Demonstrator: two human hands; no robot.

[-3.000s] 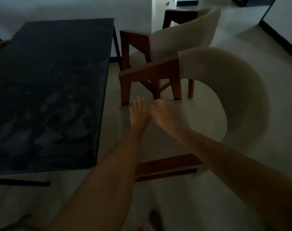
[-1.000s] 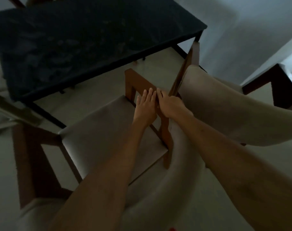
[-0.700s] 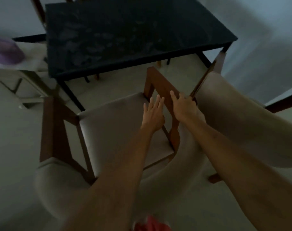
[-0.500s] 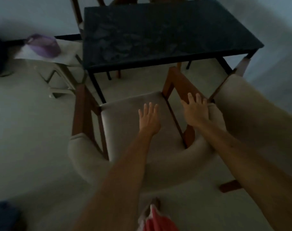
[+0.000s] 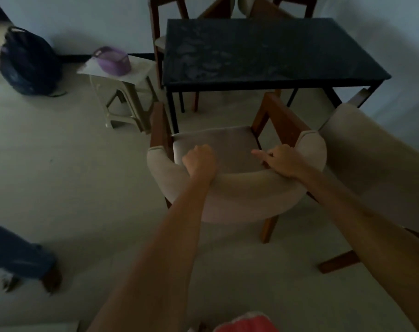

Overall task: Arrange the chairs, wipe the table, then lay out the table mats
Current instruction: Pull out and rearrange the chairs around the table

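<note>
Head view: swung round to face the table's long side; both hands pulled back off the seat and now on top of the curved backrest. Left hand [image 5: 199, 161] curled over the padded rim of the chair [image 5: 239, 188], gripping it. Right hand [image 5: 284, 160] holding the same rim further right, forefinger loosely out. Chair set square to the dark table [image 5: 270, 51], its seat front just short of the edge; second chair [image 5: 376, 164] close beside on the right. Likely fairly heavy on a stiff wooden frame, with soft, yielding upholstery; best gripped wide on the backrest top or the wooden arms. Stool [image 5: 124, 92] with purple bag [image 5: 112, 61] standing left.
</note>
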